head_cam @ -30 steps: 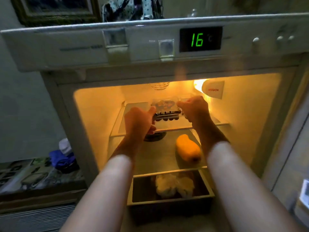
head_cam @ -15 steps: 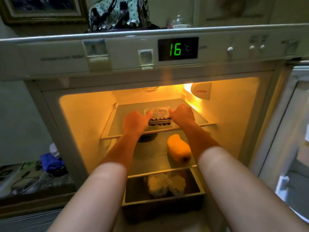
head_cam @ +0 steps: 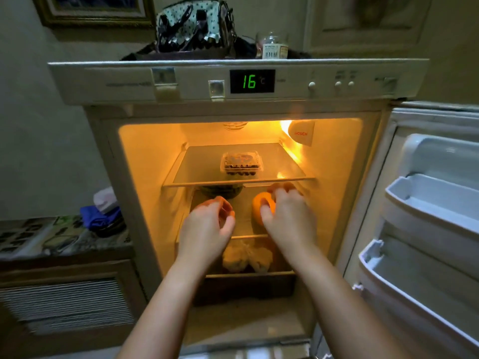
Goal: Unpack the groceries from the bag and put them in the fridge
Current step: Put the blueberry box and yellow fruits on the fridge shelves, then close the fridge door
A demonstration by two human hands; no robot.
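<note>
On the fridge's top shelf (head_cam: 290,165) a clear berry punnet (head_cam: 241,163) is seen; below, left hand (head_cam: 207,226) and right hand (head_cam: 287,218) are held empty, fingers loosely spread.

The fridge (head_cam: 181,84) is cream-white, its inside lit amber-yellow, and its display (head_cam: 252,81) shows green digits on black. A clear box (head_cam: 241,163) holds dark berries, the fruit (head_cam: 261,203) below is orange-yellow, and the bundles (head_cam: 246,257) in the dark drawer (head_cam: 248,283) are pale yellow. The bag (head_cam: 194,24) on top is pale with dark dots, the cloth (head_cam: 97,216) at left blue.
</note>
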